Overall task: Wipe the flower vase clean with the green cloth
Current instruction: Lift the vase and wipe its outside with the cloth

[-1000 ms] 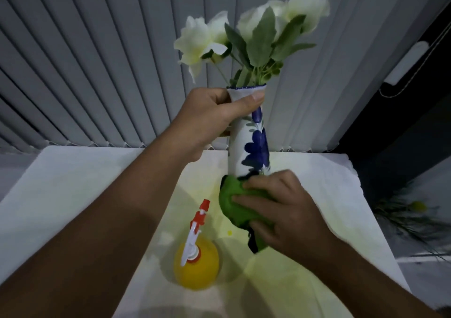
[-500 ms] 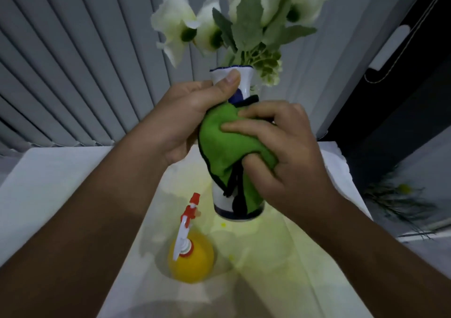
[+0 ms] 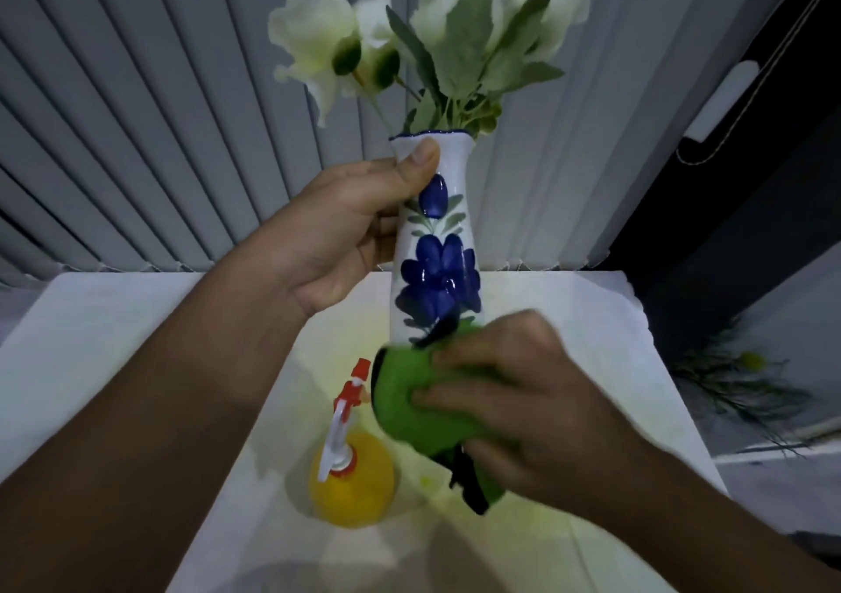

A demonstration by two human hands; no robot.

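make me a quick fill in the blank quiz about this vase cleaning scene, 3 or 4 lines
1. The left hand grips the vase near its ____.
2. The right hand presses a ____ cloth against the bottom of the vase.
3. The flower painted on the vase is ____.
4. The spray bottle on the table has a ____ body.

Missing words: rim; green; blue; yellow

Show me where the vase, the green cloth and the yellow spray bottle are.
vase (image 3: 434,283): head view, on the blue painted flower on its body.
green cloth (image 3: 402,392): head view, on the bare fold left of the fingers.
yellow spray bottle (image 3: 350,488): head view, on its round yellow body.
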